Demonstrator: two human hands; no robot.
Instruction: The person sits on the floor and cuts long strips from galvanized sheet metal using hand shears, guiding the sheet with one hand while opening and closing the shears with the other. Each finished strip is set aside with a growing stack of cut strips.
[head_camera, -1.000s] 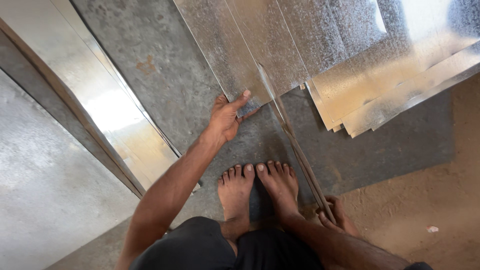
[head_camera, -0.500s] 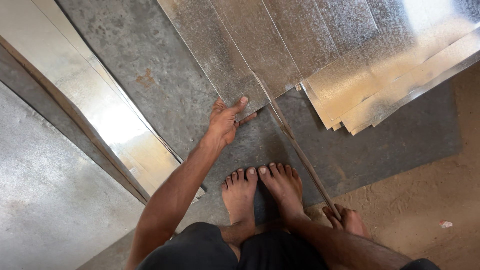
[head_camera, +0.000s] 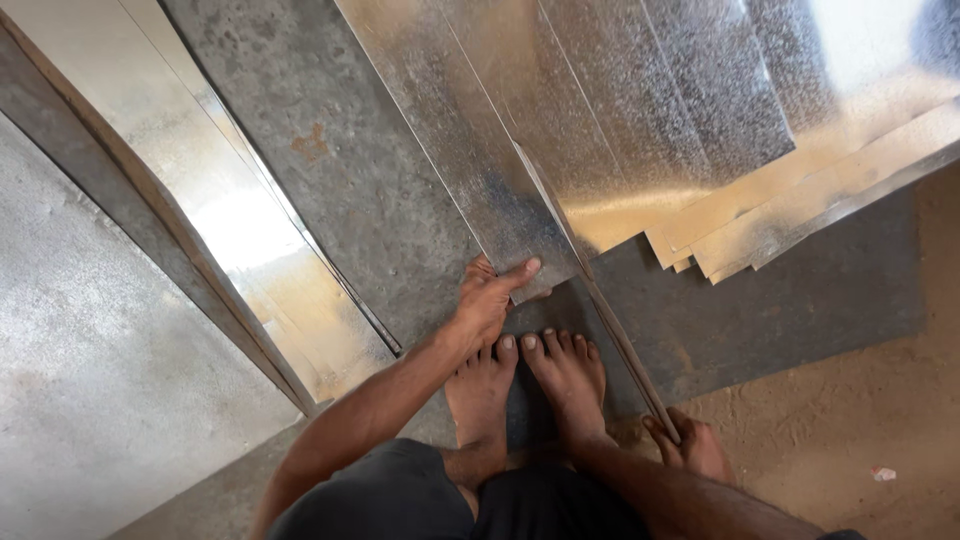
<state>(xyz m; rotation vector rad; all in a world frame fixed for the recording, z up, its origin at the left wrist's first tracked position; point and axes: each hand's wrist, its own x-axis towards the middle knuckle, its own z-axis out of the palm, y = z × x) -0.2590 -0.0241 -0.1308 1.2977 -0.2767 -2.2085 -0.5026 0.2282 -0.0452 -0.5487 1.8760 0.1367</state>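
Floor (head_camera: 850, 400): sandy brown at lower right, partly covered by a large dull grey sheet (head_camera: 350, 180) lying flat.

Stack (head_camera: 760, 170) of shiny galvanized sheets, upper right, fanned so the lower corners step out one past another; strong glare at top right.

Long bright panels (head_camera: 230, 230) run diagonally at left, beside a darker edge.

Strip (head_camera: 470, 170): narrow galvanized piece lying on the grey sheet, its near end just ahead of the toes.

Feet (head_camera: 530, 380): bare, side by side on the grey sheet.

Left hand (head_camera: 490, 295): on the near end of the strip, thumb stretched across its edge, fingers curled under; grip pinching the strip.

Rod (head_camera: 620, 350): thin, straight, running from the strip's near corner down to the right hand.

Right hand (head_camera: 690, 445): low by the right foot, fingers pressed together around the rod's lower end.

Small pale scrap (head_camera: 882, 473) on the sand, far right. No labels seen.
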